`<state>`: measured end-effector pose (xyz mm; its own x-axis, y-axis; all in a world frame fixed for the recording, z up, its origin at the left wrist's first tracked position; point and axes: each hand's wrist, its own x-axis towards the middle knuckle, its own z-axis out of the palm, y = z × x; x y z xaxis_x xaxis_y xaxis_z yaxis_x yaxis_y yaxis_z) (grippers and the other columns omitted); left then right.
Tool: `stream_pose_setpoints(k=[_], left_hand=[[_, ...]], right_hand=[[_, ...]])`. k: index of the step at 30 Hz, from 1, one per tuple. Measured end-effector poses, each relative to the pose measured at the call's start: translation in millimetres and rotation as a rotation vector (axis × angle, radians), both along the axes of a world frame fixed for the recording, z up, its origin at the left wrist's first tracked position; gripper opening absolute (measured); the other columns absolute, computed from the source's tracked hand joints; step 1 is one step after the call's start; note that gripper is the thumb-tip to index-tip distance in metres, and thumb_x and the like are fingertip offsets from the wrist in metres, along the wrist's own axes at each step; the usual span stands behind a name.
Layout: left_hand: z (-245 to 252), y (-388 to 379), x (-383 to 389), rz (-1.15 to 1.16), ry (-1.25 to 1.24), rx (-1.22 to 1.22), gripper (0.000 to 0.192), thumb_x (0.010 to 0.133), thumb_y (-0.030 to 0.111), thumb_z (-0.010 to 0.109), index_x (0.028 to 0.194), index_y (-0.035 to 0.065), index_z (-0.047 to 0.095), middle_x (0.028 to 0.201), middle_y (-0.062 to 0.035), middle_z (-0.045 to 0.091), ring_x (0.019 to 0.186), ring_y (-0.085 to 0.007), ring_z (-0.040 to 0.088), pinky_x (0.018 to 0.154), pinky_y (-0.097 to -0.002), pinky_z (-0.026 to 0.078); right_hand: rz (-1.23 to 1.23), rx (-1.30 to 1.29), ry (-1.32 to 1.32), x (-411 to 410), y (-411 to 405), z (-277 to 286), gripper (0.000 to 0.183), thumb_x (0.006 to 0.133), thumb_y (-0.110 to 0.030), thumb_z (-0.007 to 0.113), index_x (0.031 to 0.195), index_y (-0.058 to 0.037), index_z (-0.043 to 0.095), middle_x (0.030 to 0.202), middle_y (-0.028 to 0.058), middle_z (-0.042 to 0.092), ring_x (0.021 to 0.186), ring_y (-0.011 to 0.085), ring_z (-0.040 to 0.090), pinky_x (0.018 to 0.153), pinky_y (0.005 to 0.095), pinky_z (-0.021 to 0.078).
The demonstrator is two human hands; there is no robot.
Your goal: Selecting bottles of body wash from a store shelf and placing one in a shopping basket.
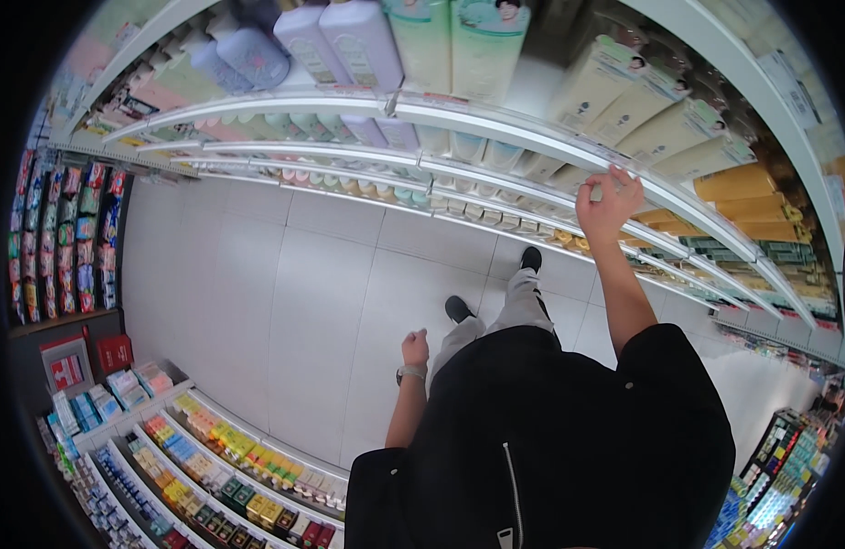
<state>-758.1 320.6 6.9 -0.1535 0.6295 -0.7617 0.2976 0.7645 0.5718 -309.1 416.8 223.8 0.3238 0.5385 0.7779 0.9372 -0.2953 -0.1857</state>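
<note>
My right hand is raised to the front edge of a white store shelf, its fingertips at the price rail and its fingers curled; I cannot tell if it touches the rail. Behind that edge stand cream-coloured pump or squeeze packs with portraits on them, and yellow-orange packs farther right. Pale green packs and lilac bottles are to the left. My left hand hangs low by my left leg, loosely closed, with a wristwatch behind it; nothing shows in it.
Below the top shelf run several lower tiers of bottles. Grey tiled floor lies under my feet. At the far left is a rack of small hanging packs; at the lower left, shelves of small boxes. Another display stands lower right.
</note>
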Motion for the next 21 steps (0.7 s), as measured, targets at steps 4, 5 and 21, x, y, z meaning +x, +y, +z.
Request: stream_pose_setpoints(k=[4,5,21], left_hand=[[86,84,56,-0.204,-0.044,0.505,0.038,0.093,0.026,0.063,0.069,-0.0008,0.050,0.059,-0.0028,0.044,0.061,-0.0109,0.036,0.055,-0.0322,0.036],[111,106,68,-0.222,-0.074,0.587,0.038,0.095,0.023,0.063,0.068,0.0003,0.047,0.059,-0.0022,0.042,0.061,-0.0105,0.035,0.054,-0.0331,0.035],[273,223,220,-0.878,0.301,1.577,0.055,0.079,0.016,0.067,0.130,0.0027,0.050,0.137,-0.0165,0.048,0.133,-0.0409,0.039,0.108,-0.0531,0.030]], right_hand=[[0.040,-0.006,0.029,2,-4,3,0.015,0.069,-0.008,0.068,0.080,-0.0172,0.063,0.109,0.0085,0.059,0.114,0.0309,0.057,0.106,0.0548,0.0323],[0.030,0.009,0.028,1,-4,4,0.015,0.069,-0.008,0.068,0.080,-0.0172,0.063,0.109,0.0085,0.059,0.114,0.0309,0.057,0.106,0.0548,0.0323],[0.074,-0.005,0.120,-5,-6,20,0.012,0.070,-0.005,0.067,0.078,-0.0122,0.061,0.106,0.0079,0.060,0.108,0.0341,0.055,0.101,0.0531,0.0391]])
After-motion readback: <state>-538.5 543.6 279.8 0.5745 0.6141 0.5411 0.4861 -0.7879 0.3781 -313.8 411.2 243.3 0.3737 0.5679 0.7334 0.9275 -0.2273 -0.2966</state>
